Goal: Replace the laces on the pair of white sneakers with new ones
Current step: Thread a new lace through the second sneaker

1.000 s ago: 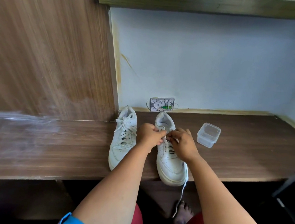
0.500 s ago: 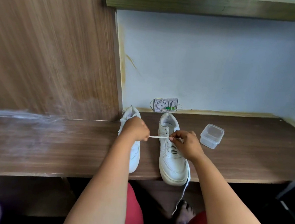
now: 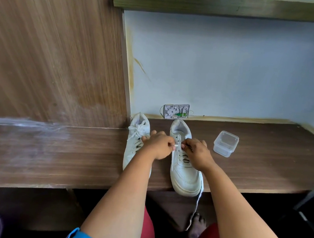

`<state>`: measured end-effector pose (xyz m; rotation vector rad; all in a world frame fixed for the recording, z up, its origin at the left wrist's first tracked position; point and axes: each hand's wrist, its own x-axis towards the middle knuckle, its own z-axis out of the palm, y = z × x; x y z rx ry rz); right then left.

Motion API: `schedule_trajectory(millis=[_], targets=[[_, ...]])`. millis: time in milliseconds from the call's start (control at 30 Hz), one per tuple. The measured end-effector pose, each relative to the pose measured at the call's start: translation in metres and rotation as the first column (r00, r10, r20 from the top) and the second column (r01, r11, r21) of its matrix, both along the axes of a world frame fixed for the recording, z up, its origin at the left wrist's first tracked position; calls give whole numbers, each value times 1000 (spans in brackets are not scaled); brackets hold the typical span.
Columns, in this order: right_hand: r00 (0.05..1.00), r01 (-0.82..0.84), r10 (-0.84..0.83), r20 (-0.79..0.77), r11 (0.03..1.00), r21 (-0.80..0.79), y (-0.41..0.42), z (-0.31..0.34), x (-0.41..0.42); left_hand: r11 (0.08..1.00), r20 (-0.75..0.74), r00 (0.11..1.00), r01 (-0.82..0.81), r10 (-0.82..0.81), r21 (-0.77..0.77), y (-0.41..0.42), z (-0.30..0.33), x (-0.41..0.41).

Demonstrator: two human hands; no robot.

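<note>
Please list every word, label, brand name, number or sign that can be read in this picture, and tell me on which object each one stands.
No text can be read anywhere in this view.
Right sneaker: dark marks on its side, too small to read.
Left sneaker: no print visible.
Wall plate: markings and a green part, too small and blurred to read.
Clear plastic container: no label visible.

Clear plastic container on wooden desk; open wall socket box behind, against wall.
</note>
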<state>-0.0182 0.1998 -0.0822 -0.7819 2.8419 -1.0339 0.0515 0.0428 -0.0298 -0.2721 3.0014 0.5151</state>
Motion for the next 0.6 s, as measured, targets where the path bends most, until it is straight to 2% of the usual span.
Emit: schedule_trajectory(millis=[67, 133, 200, 267, 433, 500, 600], targets=[[1000, 12, -12, -3, 1000, 10, 1, 0, 0, 998, -53, 996, -68, 68, -6, -15, 14, 9], [1000, 14, -14, -7, 1000, 7, 3, 0, 1, 976, -74, 987, -151, 140, -155, -34, 25, 17], [1000, 17, -17, -9, 1000, 1, 3, 0, 2, 938, 55, 973, -202, 226, -282, -41, 30, 25], [1000, 28, -28, -11, 1000, -1, 2, 0, 2, 932, 142, 967, -155, 210, -328, -33, 27, 23], [999, 39, -39, -23, 999, 2, 1, -1, 2, 990, -110, 994, 12, -28, -140, 12, 5, 1], [999, 42, -42, -23, 999, -5, 2, 0, 2, 992, -134, 990, 12, -29, -126, 20, -1, -3], [999, 40, -40, -24, 999, -9, 3, 1, 2, 997, -48, 999, 14, -18, -70, 10, 4, -1]])
